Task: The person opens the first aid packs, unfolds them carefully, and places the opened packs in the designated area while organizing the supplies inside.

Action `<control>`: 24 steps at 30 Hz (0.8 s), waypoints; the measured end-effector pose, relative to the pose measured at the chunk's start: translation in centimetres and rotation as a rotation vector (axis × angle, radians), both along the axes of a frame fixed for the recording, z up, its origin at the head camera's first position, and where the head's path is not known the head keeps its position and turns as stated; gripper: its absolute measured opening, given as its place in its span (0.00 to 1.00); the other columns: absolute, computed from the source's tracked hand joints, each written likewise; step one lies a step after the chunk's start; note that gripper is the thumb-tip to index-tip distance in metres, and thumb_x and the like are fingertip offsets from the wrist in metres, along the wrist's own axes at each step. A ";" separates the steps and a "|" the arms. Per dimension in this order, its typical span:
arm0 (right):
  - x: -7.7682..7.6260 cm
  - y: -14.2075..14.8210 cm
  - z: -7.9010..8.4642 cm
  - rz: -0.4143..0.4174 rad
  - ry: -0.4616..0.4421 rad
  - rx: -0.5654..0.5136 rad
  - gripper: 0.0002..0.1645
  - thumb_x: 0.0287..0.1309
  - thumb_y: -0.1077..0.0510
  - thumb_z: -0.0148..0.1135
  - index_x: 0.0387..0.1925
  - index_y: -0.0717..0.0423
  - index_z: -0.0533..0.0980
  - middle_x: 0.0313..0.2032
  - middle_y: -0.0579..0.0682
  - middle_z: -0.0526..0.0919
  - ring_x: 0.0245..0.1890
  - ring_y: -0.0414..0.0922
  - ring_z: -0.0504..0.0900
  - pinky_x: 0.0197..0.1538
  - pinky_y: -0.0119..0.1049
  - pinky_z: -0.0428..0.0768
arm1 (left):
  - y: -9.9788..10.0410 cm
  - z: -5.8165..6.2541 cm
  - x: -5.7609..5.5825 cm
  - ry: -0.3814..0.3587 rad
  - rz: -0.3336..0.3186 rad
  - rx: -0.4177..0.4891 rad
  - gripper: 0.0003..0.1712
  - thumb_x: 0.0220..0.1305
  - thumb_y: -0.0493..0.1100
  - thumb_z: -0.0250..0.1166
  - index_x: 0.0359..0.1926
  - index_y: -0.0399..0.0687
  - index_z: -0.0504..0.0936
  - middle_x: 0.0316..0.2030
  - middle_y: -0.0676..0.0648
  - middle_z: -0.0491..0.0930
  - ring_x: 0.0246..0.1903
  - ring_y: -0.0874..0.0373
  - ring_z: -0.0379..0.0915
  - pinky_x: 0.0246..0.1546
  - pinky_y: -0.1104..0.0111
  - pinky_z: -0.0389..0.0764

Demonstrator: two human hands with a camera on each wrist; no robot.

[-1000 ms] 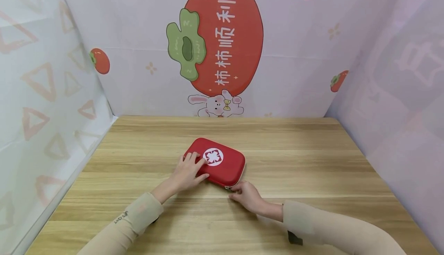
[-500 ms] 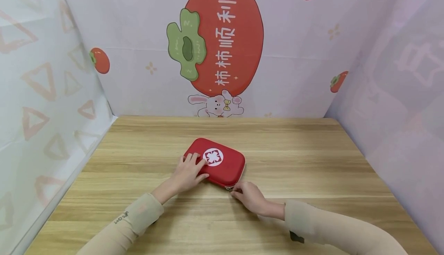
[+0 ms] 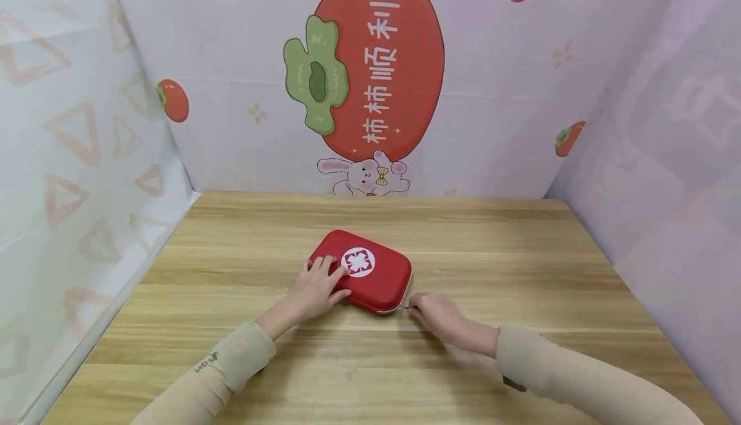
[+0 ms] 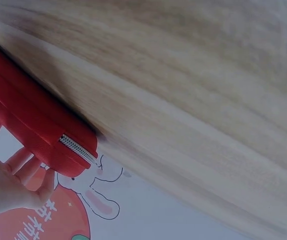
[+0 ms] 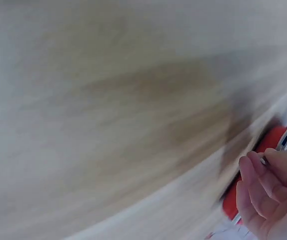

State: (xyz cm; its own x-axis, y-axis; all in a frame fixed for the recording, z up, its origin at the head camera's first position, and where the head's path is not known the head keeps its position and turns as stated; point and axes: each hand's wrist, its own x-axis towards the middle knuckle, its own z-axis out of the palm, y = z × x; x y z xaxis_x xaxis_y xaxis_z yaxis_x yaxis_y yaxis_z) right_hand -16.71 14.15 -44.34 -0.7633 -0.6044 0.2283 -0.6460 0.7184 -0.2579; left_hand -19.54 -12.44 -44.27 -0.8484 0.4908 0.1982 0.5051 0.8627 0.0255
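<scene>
Left sleeve: long, pale beige fabric, lightly creased. Left cuff: broad band, slightly greyer than the sleeve, bearing a faint pinkish patch. Dark lettering, too small to read, marks the sleeve just elbow-side of the left cuff. A small black piece shows at the left cuff's lower edge; nature undetermined. Right sleeve, well to the right of the left cuff: same beige, matching right cuff, larger black angular piece beneath. Left hand and right hand bare.
</scene>
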 end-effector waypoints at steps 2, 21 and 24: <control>-0.7 0.5 0.1 -0.024 -0.016 -0.008 0.09 0.47 0.64 0.62 0.17 0.54 0.74 0.17 0.41 0.73 0.18 0.33 0.66 0.20 0.25 0.70 | 0.0 0.0 0.0 0.001 -0.001 0.005 0.25 0.52 0.60 0.60 0.48 0.54 0.74 0.49 0.41 0.68 0.50 0.49 0.62 0.49 0.50 0.65; -6.8 2.2 1.2 -0.143 -0.052 0.026 0.04 0.47 0.62 0.62 0.22 0.59 0.79 0.23 0.48 0.81 0.25 0.44 0.79 0.29 0.36 0.79 | 0.1 -0.4 0.1 0.072 -0.033 0.013 0.25 0.53 0.56 0.60 0.49 0.49 0.74 0.47 0.38 0.69 0.49 0.46 0.63 0.46 0.47 0.65; -7.3 2.2 1.4 -0.159 -0.059 0.028 0.04 0.47 0.62 0.63 0.22 0.60 0.79 0.23 0.49 0.81 0.25 0.45 0.79 0.28 0.37 0.79 | 0.2 -0.2 0.1 0.049 -0.017 0.006 0.26 0.52 0.57 0.61 0.50 0.51 0.74 0.48 0.39 0.69 0.49 0.47 0.63 0.47 0.48 0.65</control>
State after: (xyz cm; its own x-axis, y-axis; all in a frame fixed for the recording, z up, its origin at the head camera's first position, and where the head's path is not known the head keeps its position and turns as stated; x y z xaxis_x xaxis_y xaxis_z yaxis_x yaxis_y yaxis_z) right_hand -24.06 16.35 -42.91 -0.8615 -0.4801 0.1654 -0.5077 0.8180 -0.2703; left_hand -19.43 -12.20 -44.51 -0.8292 0.5036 0.2423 0.5203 0.8540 0.0055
